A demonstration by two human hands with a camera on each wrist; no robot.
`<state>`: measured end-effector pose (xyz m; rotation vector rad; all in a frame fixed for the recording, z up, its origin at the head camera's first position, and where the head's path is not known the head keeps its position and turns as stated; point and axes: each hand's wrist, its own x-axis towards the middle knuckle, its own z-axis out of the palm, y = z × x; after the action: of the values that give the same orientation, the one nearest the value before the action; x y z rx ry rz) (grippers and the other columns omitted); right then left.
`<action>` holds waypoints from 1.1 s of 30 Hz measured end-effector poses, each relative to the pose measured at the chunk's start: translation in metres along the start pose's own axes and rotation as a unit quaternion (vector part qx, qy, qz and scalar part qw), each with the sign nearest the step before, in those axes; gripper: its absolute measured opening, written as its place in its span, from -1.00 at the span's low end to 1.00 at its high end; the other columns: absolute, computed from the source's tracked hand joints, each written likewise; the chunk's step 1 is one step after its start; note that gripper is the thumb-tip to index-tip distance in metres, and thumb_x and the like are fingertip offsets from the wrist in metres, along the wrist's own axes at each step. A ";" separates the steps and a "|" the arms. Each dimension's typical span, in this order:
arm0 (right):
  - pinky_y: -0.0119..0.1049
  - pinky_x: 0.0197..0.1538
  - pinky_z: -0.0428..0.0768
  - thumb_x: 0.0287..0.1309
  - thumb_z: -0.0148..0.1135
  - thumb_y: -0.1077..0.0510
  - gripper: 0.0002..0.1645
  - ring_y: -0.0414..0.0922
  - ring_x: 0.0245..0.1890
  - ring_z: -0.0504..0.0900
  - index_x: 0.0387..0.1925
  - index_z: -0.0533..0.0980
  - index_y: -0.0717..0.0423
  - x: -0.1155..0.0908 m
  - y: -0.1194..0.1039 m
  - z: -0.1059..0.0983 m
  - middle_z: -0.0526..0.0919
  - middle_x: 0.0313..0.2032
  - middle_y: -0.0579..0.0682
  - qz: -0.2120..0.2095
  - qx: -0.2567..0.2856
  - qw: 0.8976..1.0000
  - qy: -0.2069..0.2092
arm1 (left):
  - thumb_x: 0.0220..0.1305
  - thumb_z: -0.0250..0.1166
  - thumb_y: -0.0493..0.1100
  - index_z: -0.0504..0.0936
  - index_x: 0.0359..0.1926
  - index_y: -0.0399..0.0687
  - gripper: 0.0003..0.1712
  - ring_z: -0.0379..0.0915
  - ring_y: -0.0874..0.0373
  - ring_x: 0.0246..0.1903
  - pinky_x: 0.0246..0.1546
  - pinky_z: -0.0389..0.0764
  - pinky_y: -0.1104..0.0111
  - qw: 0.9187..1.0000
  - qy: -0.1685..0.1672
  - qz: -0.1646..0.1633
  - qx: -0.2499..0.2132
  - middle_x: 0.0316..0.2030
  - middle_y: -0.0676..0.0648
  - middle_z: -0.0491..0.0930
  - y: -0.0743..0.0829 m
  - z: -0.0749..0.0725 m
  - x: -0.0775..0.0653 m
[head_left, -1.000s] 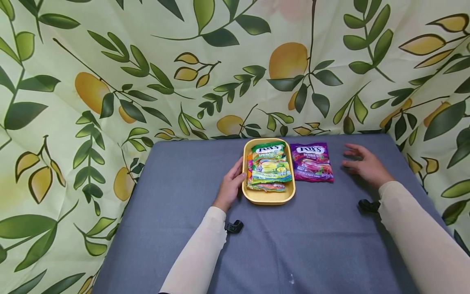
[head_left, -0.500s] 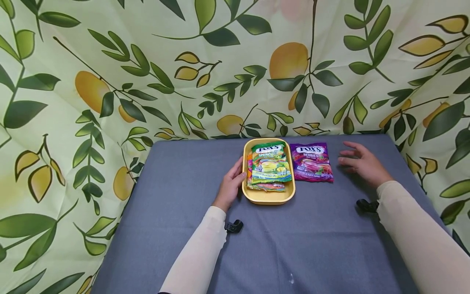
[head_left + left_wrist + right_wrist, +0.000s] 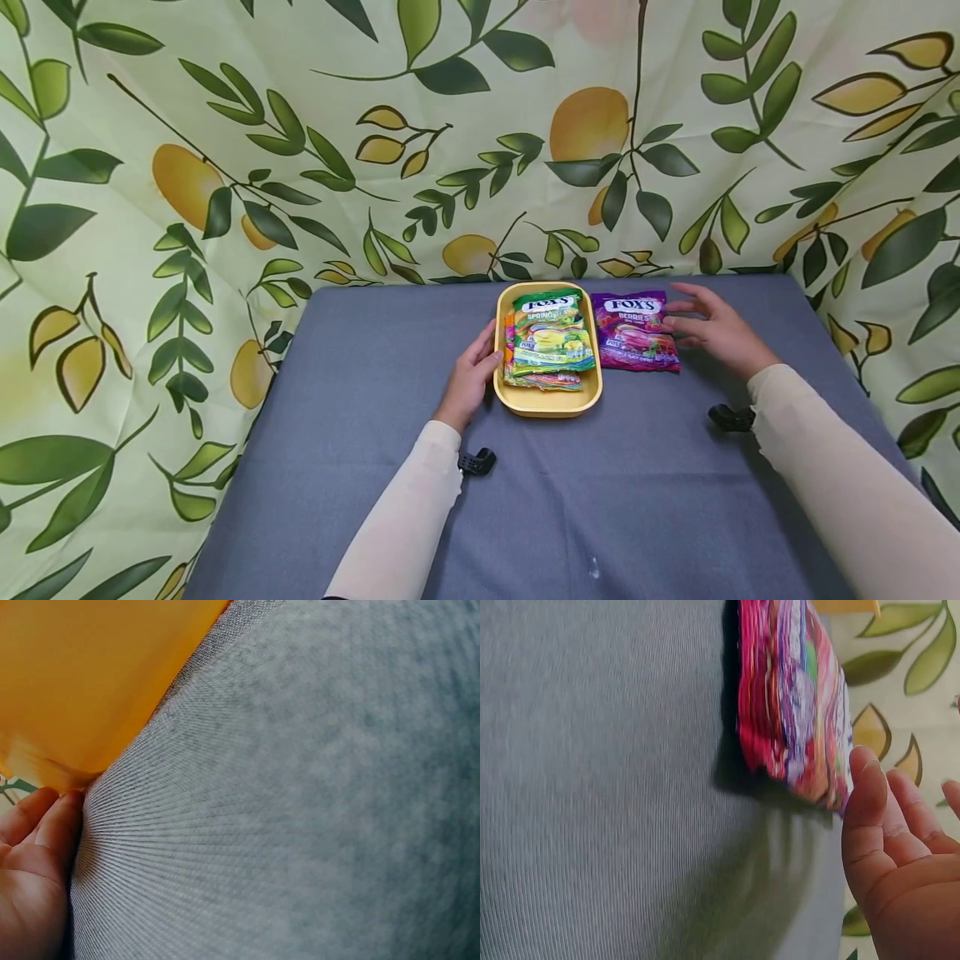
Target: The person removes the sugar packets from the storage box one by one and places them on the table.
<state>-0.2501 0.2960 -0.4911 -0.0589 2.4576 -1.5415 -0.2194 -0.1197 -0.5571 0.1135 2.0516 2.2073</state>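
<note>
Straight-fingered left grip (image 3: 467,382) touched the tray (image 3: 549,405); spread right grip (image 3: 723,332), apparently reaching, likely needed to pinch the purple bag (image 3: 632,335).

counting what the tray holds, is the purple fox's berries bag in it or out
Out: in the head view, the purple Fox's Berries bag lies on the gray tablecloth, just right of the yellow tray.

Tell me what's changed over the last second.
The right hand has moved left, to the purple packet; in the head view it now overlaps the packet's right edge. Nothing has visibly been gripped or let go. The left hand stays against the left side of the yellow tray, and the tray and packets lie as before.
</note>
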 end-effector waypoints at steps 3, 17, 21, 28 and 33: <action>0.33 0.29 0.56 0.60 0.28 -0.10 0.05 0.33 0.39 0.47 0.79 -0.09 0.01 0.000 -0.005 0.008 0.25 0.57 0.39 0.003 0.016 1.000 -0.007 | 0.67 0.17 -0.22 0.33 0.69 0.15 -0.32 0.35 0.01 0.50 0.42 0.45 0.11 1.000 0.000 -0.001 0.000 0.57 -0.10 0.36 -0.001 0.000 0.000; 0.09 0.22 0.67 0.54 0.37 -0.02 0.02 0.33 0.34 0.53 0.76 0.03 0.01 -0.002 -0.041 0.046 0.26 0.57 0.31 -0.028 0.045 0.998 -0.042 | 0.67 0.18 -0.22 0.34 0.69 0.13 -0.33 0.36 0.00 0.49 0.42 0.45 0.12 1.000 -0.001 0.004 0.008 0.56 -0.13 0.38 -0.001 -0.002 -0.001; 0.11 0.24 0.65 0.52 0.38 -0.08 0.03 0.30 0.36 0.52 0.76 0.04 -0.02 -0.001 -0.051 0.055 0.27 0.57 0.28 -0.034 0.041 0.998 -0.045 | 0.67 0.19 -0.20 0.34 0.69 0.18 -0.33 0.35 0.03 0.49 0.43 0.44 0.12 1.000 0.001 -0.001 0.011 0.57 -0.08 0.38 -0.001 -0.002 -0.001; 0.21 0.30 0.59 0.48 0.40 -0.18 0.06 0.27 0.37 0.54 0.75 0.08 -0.07 0.002 -0.067 0.065 0.28 0.58 0.25 -0.047 0.050 0.996 -0.050 | 0.67 0.19 -0.18 0.34 0.69 0.19 -0.33 0.35 0.03 0.49 0.43 0.44 0.10 1.000 0.000 -0.002 0.008 0.57 -0.08 0.37 0.001 -0.001 -0.001; 0.19 0.23 0.65 0.55 0.35 0.01 -0.04 0.32 0.33 0.56 0.73 0.08 0.06 0.007 -0.077 0.079 0.28 0.55 0.31 -0.054 0.059 0.994 -0.081 | 0.67 0.19 -0.18 0.33 0.70 0.18 -0.32 0.35 0.01 0.50 0.43 0.44 0.08 1.000 -0.001 0.000 0.006 0.58 -0.08 0.35 0.001 0.000 -0.001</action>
<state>-0.2460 0.1913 -0.4561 -0.2895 2.2679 -1.6521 -0.2184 -0.1199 -0.5561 0.1172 2.0646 2.1936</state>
